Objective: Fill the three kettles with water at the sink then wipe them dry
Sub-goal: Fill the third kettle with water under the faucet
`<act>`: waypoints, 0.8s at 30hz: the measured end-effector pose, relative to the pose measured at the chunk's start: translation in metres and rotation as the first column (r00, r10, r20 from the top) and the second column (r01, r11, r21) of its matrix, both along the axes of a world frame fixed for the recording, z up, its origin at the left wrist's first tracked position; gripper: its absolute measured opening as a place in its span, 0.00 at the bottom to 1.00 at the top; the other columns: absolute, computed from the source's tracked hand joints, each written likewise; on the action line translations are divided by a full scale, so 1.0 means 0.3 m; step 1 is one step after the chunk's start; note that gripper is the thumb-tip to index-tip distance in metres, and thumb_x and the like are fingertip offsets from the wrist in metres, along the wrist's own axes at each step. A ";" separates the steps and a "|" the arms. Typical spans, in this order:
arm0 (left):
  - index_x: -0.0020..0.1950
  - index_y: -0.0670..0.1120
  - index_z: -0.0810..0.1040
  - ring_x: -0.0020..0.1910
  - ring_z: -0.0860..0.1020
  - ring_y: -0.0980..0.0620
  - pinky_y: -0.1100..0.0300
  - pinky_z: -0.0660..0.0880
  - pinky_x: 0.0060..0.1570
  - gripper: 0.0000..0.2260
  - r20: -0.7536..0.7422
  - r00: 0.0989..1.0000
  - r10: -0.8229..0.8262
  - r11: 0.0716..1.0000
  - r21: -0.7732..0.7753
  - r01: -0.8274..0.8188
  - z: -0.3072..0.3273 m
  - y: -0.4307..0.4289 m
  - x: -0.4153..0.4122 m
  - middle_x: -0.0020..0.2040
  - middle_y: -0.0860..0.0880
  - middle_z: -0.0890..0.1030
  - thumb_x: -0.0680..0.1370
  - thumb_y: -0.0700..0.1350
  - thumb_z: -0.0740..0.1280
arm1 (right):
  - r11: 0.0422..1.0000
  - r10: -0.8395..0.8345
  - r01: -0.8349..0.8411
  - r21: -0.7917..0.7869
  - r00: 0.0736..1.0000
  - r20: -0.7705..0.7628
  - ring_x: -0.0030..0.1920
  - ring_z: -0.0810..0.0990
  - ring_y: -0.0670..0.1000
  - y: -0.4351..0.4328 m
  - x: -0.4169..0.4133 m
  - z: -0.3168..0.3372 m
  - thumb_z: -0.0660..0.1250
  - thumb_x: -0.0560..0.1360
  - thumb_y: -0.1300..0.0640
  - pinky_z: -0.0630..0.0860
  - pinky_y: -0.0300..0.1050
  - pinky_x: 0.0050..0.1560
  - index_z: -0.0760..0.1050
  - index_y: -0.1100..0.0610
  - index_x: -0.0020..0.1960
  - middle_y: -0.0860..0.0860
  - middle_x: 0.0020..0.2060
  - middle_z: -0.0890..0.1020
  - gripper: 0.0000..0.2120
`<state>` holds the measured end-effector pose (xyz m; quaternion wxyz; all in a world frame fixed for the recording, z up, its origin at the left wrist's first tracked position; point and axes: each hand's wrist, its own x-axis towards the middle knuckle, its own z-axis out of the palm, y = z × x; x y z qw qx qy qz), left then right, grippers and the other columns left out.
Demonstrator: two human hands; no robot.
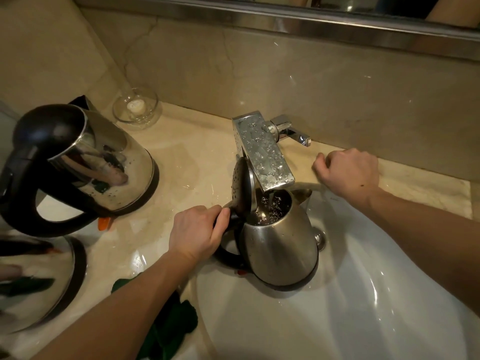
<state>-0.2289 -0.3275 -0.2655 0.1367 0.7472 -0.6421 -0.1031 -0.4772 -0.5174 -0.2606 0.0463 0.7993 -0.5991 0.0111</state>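
Note:
A steel kettle [279, 248] with its lid [240, 187] flipped up stands in the white sink [363, 307] under the flat chrome spout [262, 152]. Water runs from the spout into its mouth. My left hand [198, 232] grips the kettle's black handle. On the counter just right of the tap lever [293, 131], my right hand [348, 172] rests with fingers loosely curled, holding nothing. A second steel kettle [85, 162] with a black handle stands on the counter at the left. A third kettle [33, 281] shows partly at the lower left edge.
A glass dish [135, 107] with a small white item sits at the back of the beige marble counter [187, 152]. A dark green cloth [166, 323] lies under my left forearm by the sink rim. A mirror [337, 11] runs along the wall above.

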 end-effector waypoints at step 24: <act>0.35 0.53 0.66 0.27 0.69 0.51 0.53 0.72 0.30 0.19 0.007 0.999 -0.033 0.999 -0.035 0.033 -0.004 0.004 0.000 0.27 0.52 0.69 0.80 0.56 0.44 | 1.000 0.012 -0.012 0.025 1.000 0.006 0.31 0.72 0.57 0.000 -0.006 -0.002 0.50 0.80 0.45 0.67 0.44 0.36 0.78 0.56 0.36 0.55 0.28 0.73 0.26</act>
